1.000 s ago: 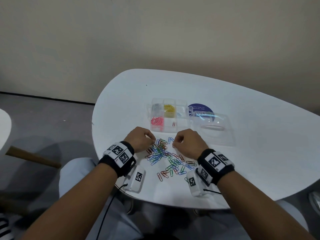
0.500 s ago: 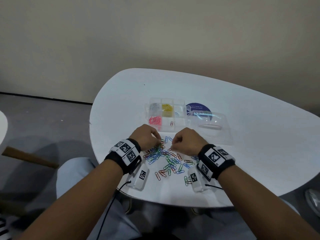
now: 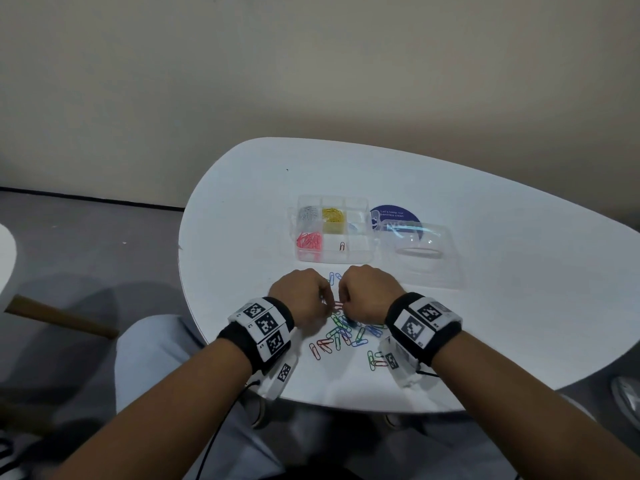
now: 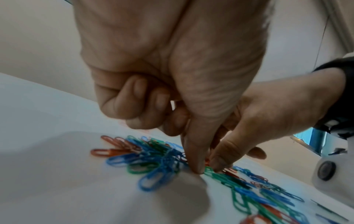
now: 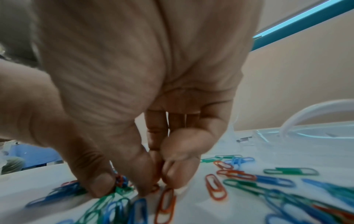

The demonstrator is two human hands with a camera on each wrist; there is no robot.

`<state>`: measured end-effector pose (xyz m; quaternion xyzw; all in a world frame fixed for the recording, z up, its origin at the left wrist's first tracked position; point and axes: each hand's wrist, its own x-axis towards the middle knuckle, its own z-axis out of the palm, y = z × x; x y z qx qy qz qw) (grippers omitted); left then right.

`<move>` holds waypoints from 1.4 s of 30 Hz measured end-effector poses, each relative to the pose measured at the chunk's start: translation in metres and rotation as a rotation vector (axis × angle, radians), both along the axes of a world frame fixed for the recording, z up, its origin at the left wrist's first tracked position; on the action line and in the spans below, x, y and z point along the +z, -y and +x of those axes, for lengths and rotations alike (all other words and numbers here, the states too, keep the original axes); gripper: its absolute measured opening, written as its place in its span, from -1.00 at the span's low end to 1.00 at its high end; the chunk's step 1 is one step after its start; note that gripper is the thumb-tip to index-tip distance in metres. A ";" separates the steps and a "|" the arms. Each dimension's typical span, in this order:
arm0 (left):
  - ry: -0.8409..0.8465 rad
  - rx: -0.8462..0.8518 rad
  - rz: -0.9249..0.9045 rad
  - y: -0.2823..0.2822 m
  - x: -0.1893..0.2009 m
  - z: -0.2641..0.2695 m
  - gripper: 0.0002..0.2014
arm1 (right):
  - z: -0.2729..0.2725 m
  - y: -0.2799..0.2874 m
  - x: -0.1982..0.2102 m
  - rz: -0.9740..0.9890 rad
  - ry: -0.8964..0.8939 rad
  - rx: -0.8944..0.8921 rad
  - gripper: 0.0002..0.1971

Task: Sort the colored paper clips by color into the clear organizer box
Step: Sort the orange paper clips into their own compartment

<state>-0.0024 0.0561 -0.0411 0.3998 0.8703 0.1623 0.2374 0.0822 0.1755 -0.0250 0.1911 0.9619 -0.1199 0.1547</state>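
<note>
The clear organizer box (image 3: 360, 249) stands on the white table beyond my hands, with silver clips (image 3: 309, 213), yellow clips (image 3: 333, 216), pink clips (image 3: 309, 241) and one red clip (image 3: 342, 245) in separate compartments. A loose pile of blue, green and red paper clips (image 3: 341, 332) lies near the front edge. My left hand (image 4: 191, 165) has its fingers curled, and its thumb and forefinger pinch into the tangle. Close beside it, my right hand (image 5: 159, 183) pinches a red paper clip (image 5: 155, 188) at the table surface. Another red clip (image 5: 164, 203) lies flat just below.
The box's clear lid (image 3: 420, 252) lies open to the right, partly over a round blue sticker (image 3: 394, 214). The table's front edge (image 3: 346, 405) is just behind the pile. A second white table (image 3: 7, 258) stands at far left.
Both hands have drawn together over the middle of the pile, so their fingertips now nearly touch. The box and lid have stayed put.
</note>
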 end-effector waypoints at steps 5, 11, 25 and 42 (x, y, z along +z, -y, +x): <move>0.004 0.001 -0.016 0.002 -0.002 -0.002 -0.83 | -0.003 0.000 -0.002 -0.019 0.042 0.016 -0.87; 0.211 0.145 0.156 0.013 -0.001 -0.019 -0.87 | -0.003 0.001 0.001 -0.048 0.074 0.018 -0.81; 0.730 0.519 0.376 0.015 0.009 -0.030 -0.91 | 0.008 -0.016 0.006 -0.374 -0.197 -0.177 -0.91; 1.405 0.700 0.591 -0.019 0.014 0.010 -0.83 | 0.016 -0.011 0.038 -0.644 -0.475 -0.286 -0.86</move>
